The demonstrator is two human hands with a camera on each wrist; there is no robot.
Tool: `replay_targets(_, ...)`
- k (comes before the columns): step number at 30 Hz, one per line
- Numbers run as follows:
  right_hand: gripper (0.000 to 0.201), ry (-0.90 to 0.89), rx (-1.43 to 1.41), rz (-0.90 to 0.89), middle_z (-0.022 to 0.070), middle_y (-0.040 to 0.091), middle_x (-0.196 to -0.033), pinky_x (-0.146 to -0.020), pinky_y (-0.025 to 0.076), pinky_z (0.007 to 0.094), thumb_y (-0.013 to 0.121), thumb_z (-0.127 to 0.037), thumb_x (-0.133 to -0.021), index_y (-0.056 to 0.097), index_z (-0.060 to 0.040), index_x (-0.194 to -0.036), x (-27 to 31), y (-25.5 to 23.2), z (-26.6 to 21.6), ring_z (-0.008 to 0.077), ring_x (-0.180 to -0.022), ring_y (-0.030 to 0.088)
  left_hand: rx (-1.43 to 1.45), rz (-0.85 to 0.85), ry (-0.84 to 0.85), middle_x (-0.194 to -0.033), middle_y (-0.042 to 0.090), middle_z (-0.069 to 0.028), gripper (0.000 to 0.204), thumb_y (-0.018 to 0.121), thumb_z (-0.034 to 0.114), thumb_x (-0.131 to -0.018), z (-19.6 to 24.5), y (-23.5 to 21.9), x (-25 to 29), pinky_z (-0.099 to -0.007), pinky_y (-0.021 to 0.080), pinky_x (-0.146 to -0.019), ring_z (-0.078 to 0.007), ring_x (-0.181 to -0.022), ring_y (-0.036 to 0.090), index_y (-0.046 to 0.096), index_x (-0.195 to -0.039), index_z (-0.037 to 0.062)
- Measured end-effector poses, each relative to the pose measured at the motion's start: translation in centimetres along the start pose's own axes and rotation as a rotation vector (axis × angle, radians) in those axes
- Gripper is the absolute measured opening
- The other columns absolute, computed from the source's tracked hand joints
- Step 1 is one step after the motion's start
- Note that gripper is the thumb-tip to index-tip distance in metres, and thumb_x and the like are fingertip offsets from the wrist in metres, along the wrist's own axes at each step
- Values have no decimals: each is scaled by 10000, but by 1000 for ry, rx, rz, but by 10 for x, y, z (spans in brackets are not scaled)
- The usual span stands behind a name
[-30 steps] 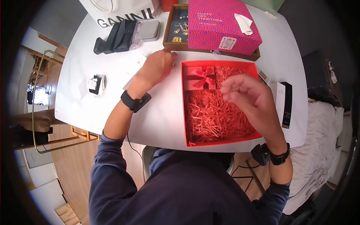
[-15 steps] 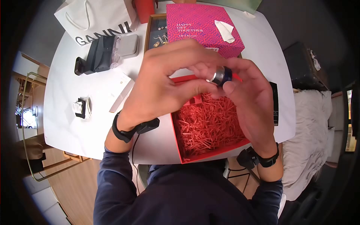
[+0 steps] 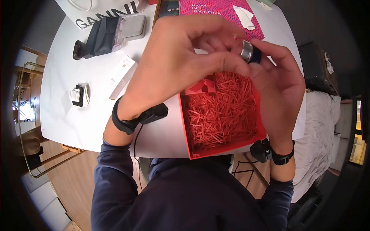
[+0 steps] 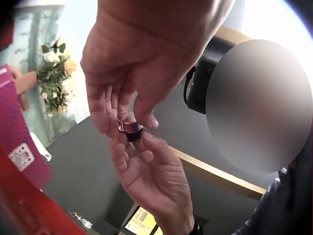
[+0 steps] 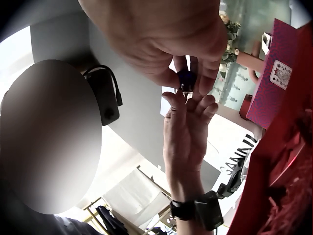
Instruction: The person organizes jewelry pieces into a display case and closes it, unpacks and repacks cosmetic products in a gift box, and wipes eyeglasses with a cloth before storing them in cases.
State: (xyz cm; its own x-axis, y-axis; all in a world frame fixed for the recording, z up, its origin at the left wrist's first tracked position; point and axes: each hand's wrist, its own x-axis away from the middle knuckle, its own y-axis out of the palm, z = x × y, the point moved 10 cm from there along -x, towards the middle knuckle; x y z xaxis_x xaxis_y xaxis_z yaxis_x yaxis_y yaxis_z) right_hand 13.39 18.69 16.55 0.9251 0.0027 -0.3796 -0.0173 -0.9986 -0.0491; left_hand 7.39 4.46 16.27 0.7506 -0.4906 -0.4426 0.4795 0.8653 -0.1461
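Observation:
Raised above an open red box (image 3: 185,127), both hands meet at a small cylinder (image 3: 250,52), silver at one end and dark blue at the other. My left hand (image 3: 173,63) pinches the silver end between thumb and fingers. The dark blue end is between the thumb and fingers of my right hand (image 3: 283,84). In the left wrist view the cylinder (image 4: 130,130) shows between both sets of fingertips; the right wrist view shows its dark blue end (image 5: 186,78). Red paper shreds (image 3: 221,115) and a small red box with a bow (image 3: 199,87) lie inside the red box.
Beyond the hands is a pink patterned box (image 3: 227,7) with a white cloth (image 3: 244,17). To the left are a white paper bag (image 3: 104,11), dark cases (image 3: 106,35), a grey case (image 3: 133,27), a slim white box (image 3: 123,75) and a small black-and-white item (image 3: 79,95).
A second ago the hands were apart, left by the red box's corner, right over the shreds. They came together around the cylinder, then shifted up and right in the head view.

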Motion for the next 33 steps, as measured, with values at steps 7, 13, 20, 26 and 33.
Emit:
replay_targets(7, 322, 284, -445, -79, 169, 680, -1170, -959, 577, 353, 558, 7, -1004, 547, 64, -1320, 1, -5, 32, 223, -1054, 705, -266, -110, 695, -1242, 672, -86, 404, 631, 296, -1046, 36, 6, 1, -358, 515, -916, -188, -1086, 623, 625, -1337, 15)
replay_targets(13, 377, 47, -65, 12, 185, 611, -1272, -982, 585, 385, 636, 59, -940, 517, 61, -1297, 1, -1, 9, 269, -1069, 700, -5, -77, 122, -1059, 714, -53, 376, 774, -7, -884, 4, -4, -1, -270, 552, -867, -120, -921, 677, 666, -1242, -41)
replay_targets(20, 213, 65, -919, -745, 299, 611, -1173, -851, 653, 475, 704, -2, -928, 667, 94, -1115, 33, 51, -35, 421, -901, 730, 319, 187, 70, -950, 710, -66, 327, 597, 277, -1056, 2, -41, -6, -248, 546, -736, -109, -828, 673, 642, -1182, -22)
replay_targets(26, 306, -72, -919, -737, 347, 613, -1097, -771, 664, 466, 719, -69, -936, 644, 84, -1190, 44, 63, -64, 438, -816, 731, 223, 224, 150, -1066, 699, -95, 415, 680, 292, -1005, 7, -44, -3, -256, 553, -757, -126, -889, 672, 589, -1264, -19)
replay_targets(33, 440, 27, -223, -12, 198, 631, -1264, -1043, 531, 392, 667, 29, -914, 530, 57, -1332, 0, -13, -8, 263, -1176, 646, 151, -125, 302, -1218, 654, -170, 468, 815, -5, -826, 18, -1, 7, -376, 499, -1024, -243, -1142, 648, 606, -1235, -92)
